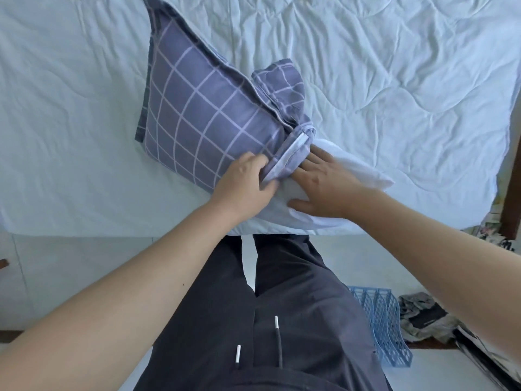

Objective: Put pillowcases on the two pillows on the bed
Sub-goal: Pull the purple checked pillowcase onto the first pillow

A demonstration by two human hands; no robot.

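A blue-grey checked pillowcase (pixel 197 108) covers most of a white pillow (pixel 355 170) lying on the bed near its front edge. The pillow's white end sticks out of the case's open end on the right. My left hand (pixel 245 182) pinches the rolled-back hem of the pillowcase. My right hand (pixel 324 184) lies flat on the bare white end of the pillow, fingers spread, fingertips at the hem. A bunched fold of the same checked fabric (pixel 279 83) rises behind the opening. I see only one pillow.
The bed has a pale, wrinkled quilted cover (pixel 394 66); its front edge runs just above my dark trousers. On the floor to the right stand a blue plastic rack (pixel 380 320) and a heap of clothes (pixel 425 314).
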